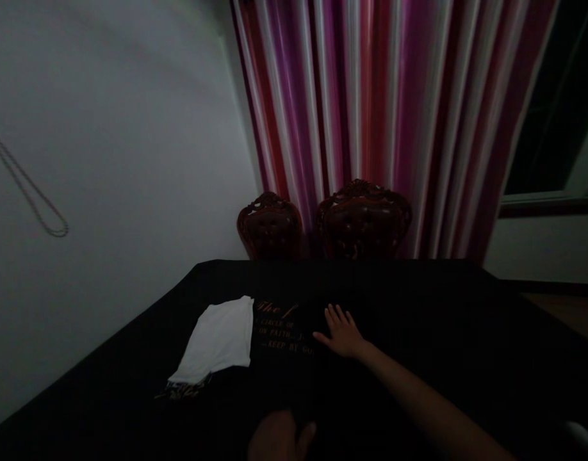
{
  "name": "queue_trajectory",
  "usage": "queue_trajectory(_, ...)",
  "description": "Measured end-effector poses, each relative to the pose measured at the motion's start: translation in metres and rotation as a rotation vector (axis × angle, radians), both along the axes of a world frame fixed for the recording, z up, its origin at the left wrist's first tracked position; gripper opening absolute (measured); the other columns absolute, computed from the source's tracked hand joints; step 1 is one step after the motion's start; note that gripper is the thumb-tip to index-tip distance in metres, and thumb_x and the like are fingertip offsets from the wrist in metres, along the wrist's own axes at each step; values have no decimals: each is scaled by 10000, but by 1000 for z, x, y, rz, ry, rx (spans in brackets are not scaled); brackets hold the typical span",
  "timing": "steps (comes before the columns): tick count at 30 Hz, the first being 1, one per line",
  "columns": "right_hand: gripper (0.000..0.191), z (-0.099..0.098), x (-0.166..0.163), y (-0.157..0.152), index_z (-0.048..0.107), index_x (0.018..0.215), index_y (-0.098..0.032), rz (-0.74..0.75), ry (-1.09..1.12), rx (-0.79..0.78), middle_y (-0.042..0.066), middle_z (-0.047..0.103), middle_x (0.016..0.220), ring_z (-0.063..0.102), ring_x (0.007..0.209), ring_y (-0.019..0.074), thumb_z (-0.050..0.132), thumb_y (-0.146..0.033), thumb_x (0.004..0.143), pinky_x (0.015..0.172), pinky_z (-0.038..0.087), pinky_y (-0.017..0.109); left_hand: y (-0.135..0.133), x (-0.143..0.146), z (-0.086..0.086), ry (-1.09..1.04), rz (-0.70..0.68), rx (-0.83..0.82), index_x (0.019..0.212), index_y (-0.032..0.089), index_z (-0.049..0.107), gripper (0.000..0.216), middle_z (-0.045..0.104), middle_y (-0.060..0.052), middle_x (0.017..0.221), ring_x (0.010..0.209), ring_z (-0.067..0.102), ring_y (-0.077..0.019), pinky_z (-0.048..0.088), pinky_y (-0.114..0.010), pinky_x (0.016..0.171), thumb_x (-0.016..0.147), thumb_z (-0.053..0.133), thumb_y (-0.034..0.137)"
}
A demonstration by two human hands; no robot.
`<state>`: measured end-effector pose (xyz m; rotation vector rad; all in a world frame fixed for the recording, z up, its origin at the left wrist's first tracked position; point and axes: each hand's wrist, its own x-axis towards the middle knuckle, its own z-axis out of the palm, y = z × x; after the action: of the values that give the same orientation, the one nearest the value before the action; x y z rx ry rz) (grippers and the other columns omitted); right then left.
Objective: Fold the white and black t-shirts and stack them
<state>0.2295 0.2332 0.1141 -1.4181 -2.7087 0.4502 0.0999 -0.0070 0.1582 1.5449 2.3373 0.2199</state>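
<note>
My right hand (341,331) lies flat with fingers spread on a black garment with orange lettering (280,333), spread on the dark table (442,320). My left hand (280,436) sits at the bottom edge, blurred and dim, resting on the near part of the same black cloth; its fingers look curled, but whether they grip the cloth is unclear. A folded white garment (220,339) lies just left of the lettering, over a patterned cloth (183,389) that peeks out below it.
Two dark red carved chairs (269,224) (364,218) stand behind the table's far edge. A striped pink, red and white curtain (380,102) hangs behind them. A cord (29,192) hangs on the pale wall at left. A dark window (558,109) is at right.
</note>
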Motion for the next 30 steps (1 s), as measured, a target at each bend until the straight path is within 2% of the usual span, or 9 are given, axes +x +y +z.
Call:
queue_trajectory(2, 1058, 3, 5, 1, 82, 1527, -47, 13, 6, -43, 122, -19, 1574, -97, 1436, 264, 196, -822, 816, 1156, -41, 440, 38, -18, 10, 64, -10, 38, 957, 129, 680, 383, 692, -169, 1030, 1002, 638, -292, 449, -366, 837, 940, 429, 418)
queue_trajectory(5, 1113, 5, 7, 3, 74, 1525, -45, 26, -9, -44, 116, -66, 1568, -145, 1425, 269, 296, -835, 773, 1146, -88, 459, 109, -41, 20, 134, -10, 83, 1049, 111, 641, 371, 691, -149, 1055, 1004, 646, -249, 440, -299, 815, 954, 413, 387)
queue_trajectory(8, 1161, 5, 5, 4, 65, 1521, -34, 33, -20, -53, 120, -86, 1562, -161, 1420, 281, 305, -860, 741, 1134, -117, 483, 173, -49, 18, 177, -2, 88, 1165, 64, 578, 434, 643, -183, 1174, 1122, 596, -252, 418, -280, 881, 942, 452, 414)
queue_trajectory(11, 1177, 5, 3, 4, 63, 1521, -39, 36, -12, -57, 113, -89, 1561, -160, 1421, 280, 314, -869, 726, 1135, -109, 491, 214, -47, 9, 200, -4, 74, 1186, 17, 559, 564, 602, -231, 1226, 1199, 539, -299, 393, -336, 969, 891, 537, 498)
queue_trajectory(13, 1158, 2, 2, 4, 72, 1521, -39, 26, -2, -31, 110, -94, 1560, -163, 1420, 281, 310, -857, 737, 1132, -112, 500, 229, -46, 3, 195, -13, 62, 1174, 37, 573, 561, 594, -215, 1240, 1224, 512, -308, 372, -402, 1020, 857, 600, 500)
queue_trajectory(17, 1143, -5, 1, 3, 95, 1520, -31, 19, 31, 34, 131, -72, 1560, -158, 1419, 296, 294, -852, 750, 1124, -128, 517, 242, -50, -4, 128, -36, 34, 1114, 137, 610, 373, 604, -106, 1224, 1172, 542, -255, 402, -486, 1020, 875, 620, 422)
queue_trajectory(22, 1155, -5, 4, -1, 119, 1515, -19, 15, 59, 76, 155, -18, 1562, -125, 1424, 315, 280, -869, 751, 1127, -117, 525, 248, -57, 1, -17, 14, 28, 1119, 143, 589, 315, 638, -68, 1077, 923, 634, -181, 538, -385, 823, 930, 555, 393)
queue_trajectory(26, 1057, 8, 4, -12, 153, 1512, -19, -10, 57, 85, 157, 20, 1563, -87, 1430, 312, 303, -803, 819, 1150, -60, 498, 257, -50, 17, -105, 18, 64, 1097, 149, 593, 293, 636, -54, 1037, 883, 636, -171, 549, -347, 769, 915, 586, 378)
queue_trajectory(30, 888, 31, -2, -47, 245, 1480, 29, -78, 19, 26, 223, 135, 1536, 34, 1431, 339, 241, -666, 927, 1158, 61, 500, 263, -24, 28, -214, -114, 87, 1149, 137, 569, 347, 651, -53, 986, 780, 645, -145, 562, -327, 706, 949, 518, 416)
